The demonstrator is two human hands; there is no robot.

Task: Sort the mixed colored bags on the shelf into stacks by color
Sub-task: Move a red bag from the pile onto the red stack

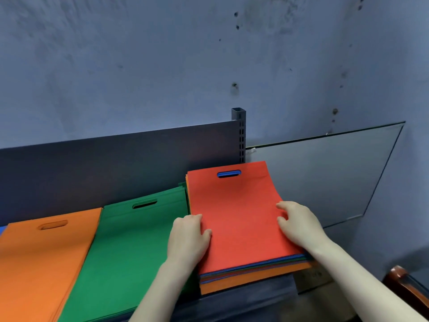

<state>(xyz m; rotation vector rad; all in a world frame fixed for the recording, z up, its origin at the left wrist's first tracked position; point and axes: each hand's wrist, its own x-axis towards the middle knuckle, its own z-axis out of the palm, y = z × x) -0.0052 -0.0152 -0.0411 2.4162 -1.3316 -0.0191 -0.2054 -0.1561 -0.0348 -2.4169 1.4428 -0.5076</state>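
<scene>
The red bag (236, 217) lies on top of the mixed stack (253, 275) at the right end of the shelf (243, 303), its cut-out handle toward the back panel (116, 163). Blue shows through that handle slot, and the stack's front edge shows blue, green, red and orange layers, so this pile is not yet sorted.

The left hand (188, 238) rests on the red bag's left edge, fingers curled over the border and thumb on top; it looks set to pinch that edge, though I cannot tell whether it has actually gripped the fabric. The right hand (299, 226) lies on the bag's right side, fingers bent and pressing down, holding nothing closed inside it. Taking both sides probably lets the thin top sheet be peeled off alone without dragging the bags beneath.

Just left of the mixed stack lies the green stack (130, 252), and left of that the orange stack (39, 263), each one colour on top, side by side so every colour keeps its own place. No red pile is visible. A glass pane (325, 177) leans against the wall behind.
</scene>
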